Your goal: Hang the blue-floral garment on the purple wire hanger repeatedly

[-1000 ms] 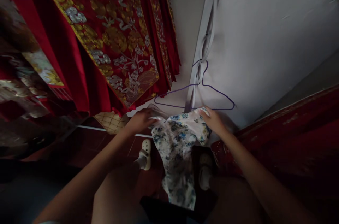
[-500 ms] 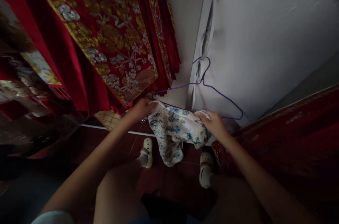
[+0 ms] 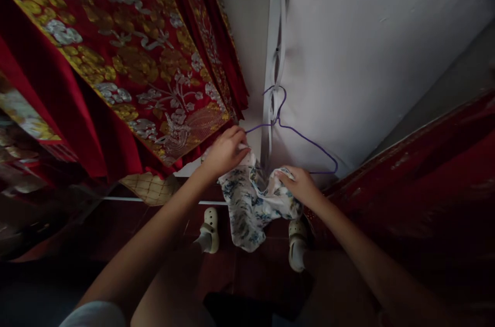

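Note:
A white garment with a blue flower print (image 3: 247,218) hangs in loose folds between my two hands; its exact kind is unclear. My left hand (image 3: 226,151) pinches its upper left edge with closed fingers. At its upper right, my right hand (image 3: 301,185) grips the cloth, thumb on top. Just above, a purple wire hanger (image 3: 309,140) hangs by its hook from a white looped strap (image 3: 277,69). The hanger's left arm disappears behind my left hand, so whether that hand touches it cannot be told. Its lower right corner shows bare beyond my right hand.
To the left hangs red cloth with gold and silver embroidery (image 3: 154,69). A pale wall (image 3: 367,48) rises on the right, above a dark red panel (image 3: 425,177). My feet in cream clogs (image 3: 210,229) stand on the red tiled floor (image 3: 247,278), near a thin white rail (image 3: 143,199).
My left hand has moved right and slightly up with its edge of the garment. The top edge, stretched before, now sags between my hands. The view has shifted slightly.

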{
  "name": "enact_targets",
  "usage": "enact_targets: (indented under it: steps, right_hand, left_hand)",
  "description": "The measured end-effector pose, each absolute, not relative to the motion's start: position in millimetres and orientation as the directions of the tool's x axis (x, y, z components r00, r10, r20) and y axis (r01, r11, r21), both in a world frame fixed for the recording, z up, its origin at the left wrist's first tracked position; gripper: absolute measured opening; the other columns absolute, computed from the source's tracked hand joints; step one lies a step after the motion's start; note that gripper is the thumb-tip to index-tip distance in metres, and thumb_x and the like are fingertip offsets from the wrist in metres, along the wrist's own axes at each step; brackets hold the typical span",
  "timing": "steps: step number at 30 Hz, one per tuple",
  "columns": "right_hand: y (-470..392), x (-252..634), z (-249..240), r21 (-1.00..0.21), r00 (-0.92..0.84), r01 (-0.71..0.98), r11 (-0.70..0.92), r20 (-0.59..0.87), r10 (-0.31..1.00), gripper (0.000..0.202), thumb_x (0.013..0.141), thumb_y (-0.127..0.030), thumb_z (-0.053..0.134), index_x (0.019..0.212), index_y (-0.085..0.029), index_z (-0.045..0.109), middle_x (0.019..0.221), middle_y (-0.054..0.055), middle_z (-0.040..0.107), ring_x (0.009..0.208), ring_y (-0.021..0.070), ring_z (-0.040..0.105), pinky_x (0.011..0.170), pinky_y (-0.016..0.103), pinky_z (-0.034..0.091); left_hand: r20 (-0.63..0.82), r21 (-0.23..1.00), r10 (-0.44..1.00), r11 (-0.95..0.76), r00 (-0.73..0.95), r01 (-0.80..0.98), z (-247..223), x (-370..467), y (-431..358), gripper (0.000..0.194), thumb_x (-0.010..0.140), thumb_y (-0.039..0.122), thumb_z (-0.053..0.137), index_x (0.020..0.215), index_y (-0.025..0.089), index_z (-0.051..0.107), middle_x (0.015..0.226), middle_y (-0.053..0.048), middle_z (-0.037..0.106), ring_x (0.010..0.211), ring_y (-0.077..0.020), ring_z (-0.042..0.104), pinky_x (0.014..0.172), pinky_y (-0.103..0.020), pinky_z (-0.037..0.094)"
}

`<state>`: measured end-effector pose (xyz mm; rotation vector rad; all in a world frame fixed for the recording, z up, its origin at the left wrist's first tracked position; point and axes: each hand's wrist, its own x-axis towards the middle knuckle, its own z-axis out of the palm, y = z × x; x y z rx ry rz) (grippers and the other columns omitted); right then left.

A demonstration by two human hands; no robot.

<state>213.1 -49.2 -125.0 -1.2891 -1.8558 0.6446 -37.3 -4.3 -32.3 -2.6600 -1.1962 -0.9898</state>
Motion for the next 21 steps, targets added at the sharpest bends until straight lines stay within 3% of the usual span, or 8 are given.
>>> enact_targets:
  steps: [3,6,8,10,13,16,18,21]
  right_hand:
    - [-65,221,-125,-0.801,-0.090,0.479,0.359,0.363,0.928,0.034,0.082,-0.041,0.064,0.109,-0.021,0.066,0.087,0.003,0.070,0.080,0.0209,0.063,0.076,0.031,0.048]
    - [-80,240,-130,-0.789,0.098,0.489,0.371,0.473,0.876,0.080,0.074,-0.037,0.073,0.145,-0.020,0.040,0.078,-0.001,0.063,0.070,0.0182,0.058,0.072,0.030,0.049]
    - [-82,258,-132,-0.780,0.248,0.534,0.327,0.514,0.821,0.096,0.074,-0.034,0.073,0.154,-0.017,0.024,0.079,-0.001,0.062,0.070,0.0187,0.058,0.073,0.031,0.049]
    - [-77,279,-132,-0.767,0.372,0.600,0.227,0.519,0.769,0.101,0.072,-0.034,0.074,0.156,-0.013,0.022,0.092,0.007,0.067,0.081,0.0227,0.062,0.078,0.035,0.050]
    - [-63,304,-124,-0.712,0.401,0.694,0.108,0.507,0.763,0.089,0.069,-0.038,0.075,0.147,-0.009,0.044,0.111,0.018,0.069,0.097,0.0318,0.064,0.084,0.042,0.049]
    - [-60,317,-111,-0.713,0.329,0.696,0.086,0.423,0.845,0.052,0.069,-0.042,0.071,0.111,-0.011,0.072,0.097,0.016,0.075,0.089,0.0334,0.068,0.077,0.041,0.051]
    - [-67,321,-101,-0.738,0.285,0.671,0.071,0.345,0.894,0.036,0.068,-0.045,0.071,0.085,-0.014,0.076,0.077,0.011,0.075,0.074,0.0310,0.068,0.066,0.038,0.051]
    - [-82,322,-87,-0.816,0.210,0.572,0.088,0.249,0.946,0.033,0.062,-0.050,0.078,0.067,-0.018,0.072,0.061,0.005,0.069,0.060,0.0271,0.065,0.055,0.034,0.048]
  left_hand:
    - [0.649,0.324,0.679,-0.654,0.342,0.684,-39,-25,6,0.017,0.091,0.022,0.054,0.106,0.018,0.057,0.098,-0.006,0.064,0.091,-0.0190,0.060,0.086,-0.032,0.048]
    - [0.671,0.354,0.679,-0.648,0.299,0.674,-43,-21,8,0.021,0.096,0.027,0.048,0.110,0.018,0.061,0.100,-0.006,0.064,0.090,-0.0185,0.060,0.084,-0.030,0.046]
    - [0.673,0.336,0.672,-0.650,0.310,0.681,-44,-19,6,0.025,0.099,0.030,0.044,0.104,0.018,0.064,0.096,-0.007,0.063,0.088,-0.0188,0.059,0.081,-0.030,0.046]
    - [0.673,0.320,0.670,-0.645,0.312,0.694,-44,-17,5,0.027,0.099,0.031,0.043,0.096,0.017,0.065,0.091,-0.007,0.060,0.084,-0.0187,0.058,0.078,-0.030,0.045]
    - [0.663,0.307,0.682,-0.624,0.309,0.719,-42,-13,4,0.027,0.098,0.030,0.043,0.090,0.016,0.064,0.087,-0.006,0.057,0.081,-0.0188,0.056,0.077,-0.032,0.045]
    - [0.671,0.307,0.682,-0.612,0.291,0.729,-39,-15,7,0.025,0.097,0.032,0.045,0.090,0.017,0.064,0.096,-0.008,0.057,0.088,-0.0203,0.057,0.084,-0.034,0.047]
    - [0.705,0.314,0.659,-0.622,0.263,0.717,-38,-24,13,0.024,0.095,0.036,0.050,0.094,0.017,0.065,0.111,-0.011,0.056,0.104,-0.0230,0.056,0.095,-0.037,0.045]
    - [0.679,0.419,0.707,-0.593,0.196,0.688,-41,-43,25,0.031,0.093,0.042,0.053,0.107,0.017,0.063,0.116,-0.011,0.058,0.111,-0.0241,0.055,0.101,-0.038,0.043]
